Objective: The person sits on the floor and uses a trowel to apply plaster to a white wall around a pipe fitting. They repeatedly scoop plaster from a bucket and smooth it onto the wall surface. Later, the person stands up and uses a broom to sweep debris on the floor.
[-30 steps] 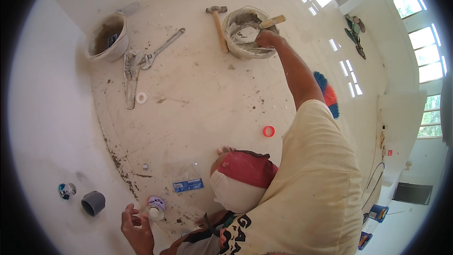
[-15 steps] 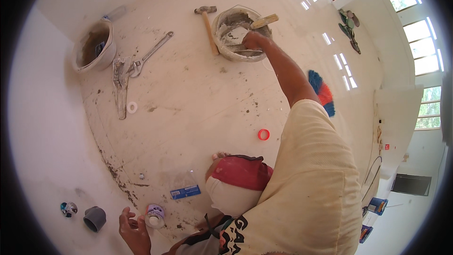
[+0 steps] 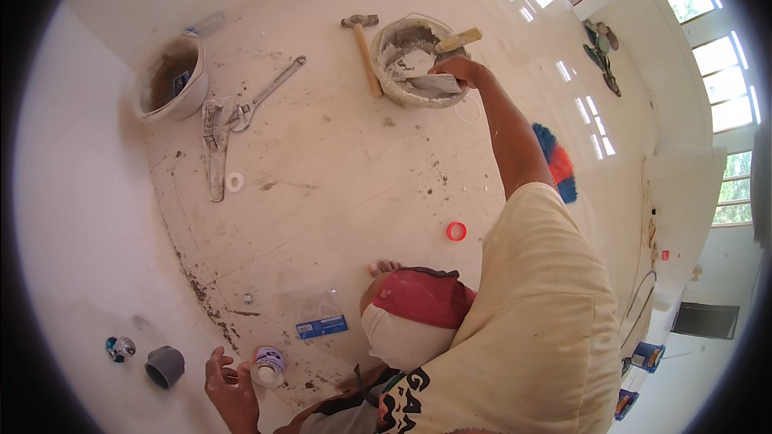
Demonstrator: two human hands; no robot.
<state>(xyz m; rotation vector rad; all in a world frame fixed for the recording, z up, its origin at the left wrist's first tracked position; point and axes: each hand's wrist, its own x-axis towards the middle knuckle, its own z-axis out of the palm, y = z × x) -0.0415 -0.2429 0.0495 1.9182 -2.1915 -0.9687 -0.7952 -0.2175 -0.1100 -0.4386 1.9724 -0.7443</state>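
Observation:
My right hand (image 3: 460, 71) reaches over a round bucket (image 3: 386, 88) lined with grey-white paste. Its fingers close on a flat grey scraper (image 3: 437, 83), whose blade lies over the near part of the bucket. Another tool's wooden handle (image 3: 458, 40) juts over the bucket's rim, its working end down inside. A hammer (image 3: 367, 56) lies against the bucket's left side. At lower left, my left hand (image 3: 232, 390) is raised with fingers apart and nothing visible in them. It is beside a white and purple container (image 3: 268, 366) and near a grey pipe end (image 3: 165, 367) at the wall.
At far left stands a second bucket (image 3: 199, 84). An adjustable wrench (image 3: 269, 94) and a caulking-gun-like tool (image 3: 215, 153) lie near it. A red ring (image 3: 457, 231), blue-labelled packet (image 3: 322, 326), blue-red brush head (image 3: 556, 162) and sandals (image 3: 601, 56) are on the floor.
My right hand has drawn slightly toward the bucket's right rim, and the scraper's blade now shows more fully above the paste. The left hand stays by the container. The whole view has shifted slightly.

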